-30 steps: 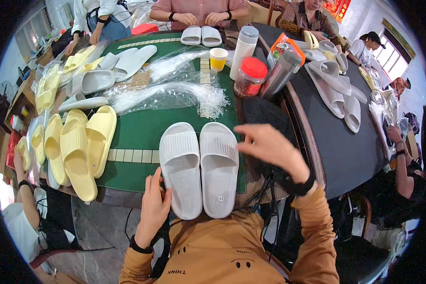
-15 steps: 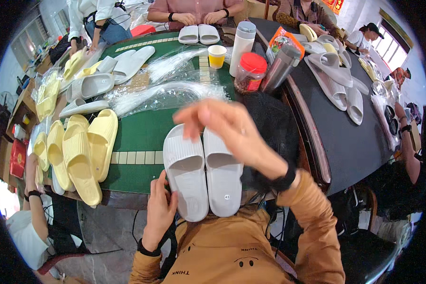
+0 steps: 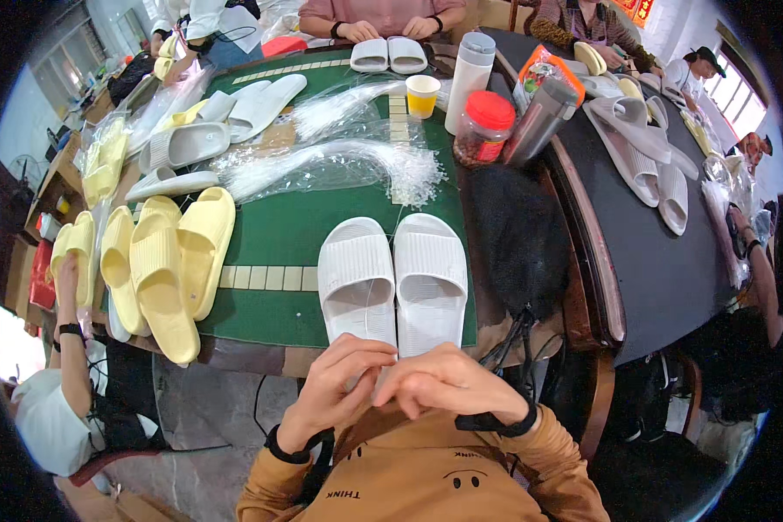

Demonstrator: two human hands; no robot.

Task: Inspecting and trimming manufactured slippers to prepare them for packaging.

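A pair of light grey-white slide slippers, the left slipper [image 3: 357, 252] and the right slipper [image 3: 430, 250], lies side by side before me, ribbed straps up and toes pointing away. My left hand [image 3: 339, 383] and my right hand [image 3: 457, 383] meet at the heel ends, covering them. Both have curled fingers pinched close together; whatever is between the fingertips is too small to make out. Beyond the toes, a bunch of thin clear plastic strands [image 3: 322, 170] spreads across the green table top [image 3: 270, 322].
Yellow slippers [image 3: 161, 270] and grey slippers [image 3: 187, 146] lie to the left. At the right stand a yellow cup [image 3: 422, 97], a white bottle [image 3: 471, 83], a red-lidded jar [image 3: 483, 129] and a grey flask [image 3: 539, 120]. A black bag [image 3: 518, 244] lies nearby. Co-workers sit around.
My right hand has come back from above the straps to the heel ends. My left hand has left the left slipper's outer side and met it. The slippers lie farther from my body.
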